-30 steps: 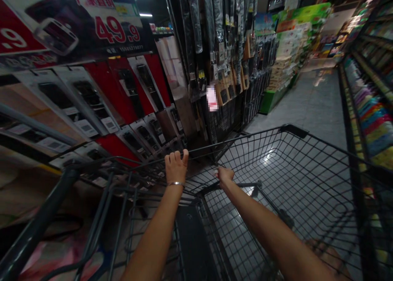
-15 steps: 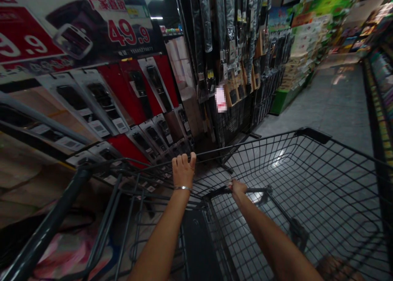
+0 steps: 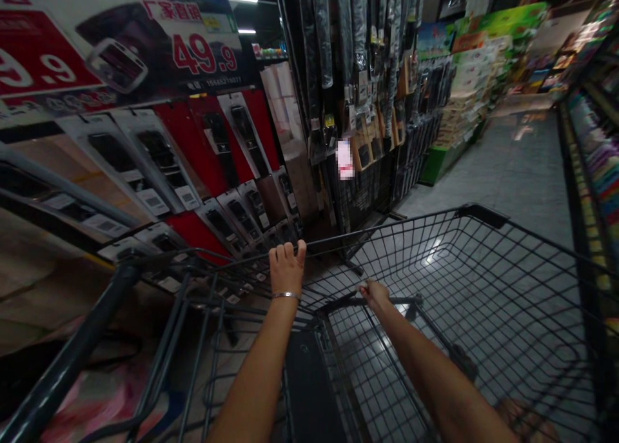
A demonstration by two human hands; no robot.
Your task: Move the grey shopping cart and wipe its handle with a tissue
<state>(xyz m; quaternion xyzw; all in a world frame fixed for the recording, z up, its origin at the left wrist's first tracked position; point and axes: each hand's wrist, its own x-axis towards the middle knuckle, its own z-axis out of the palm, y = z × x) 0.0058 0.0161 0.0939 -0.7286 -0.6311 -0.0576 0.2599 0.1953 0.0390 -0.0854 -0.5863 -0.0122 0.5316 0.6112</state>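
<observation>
A dark wire shopping cart fills the lower part of the view, with its handle bar at the left. My left hand, with a silver bracelet at the wrist, has its fingers wrapped over the cart's far side rim. Lower and to the right, my right hand hangs over the basket, its fingers closed together. Whether anything small is in those fingers is hidden. Under my left forearm lies a dark flat panel of the cart.
Carded belts hang on a rack beyond the cart, below a price sign. More wrapped belts hang further right. Stacked packs line the aisle floor; a stocked shelf runs along the right. Pink bags lie lower left.
The view has shifted slightly, and the cart's far corner appears a little further left. My left hand keeps its grip on the rim; my right hand stays closed over the basket.
</observation>
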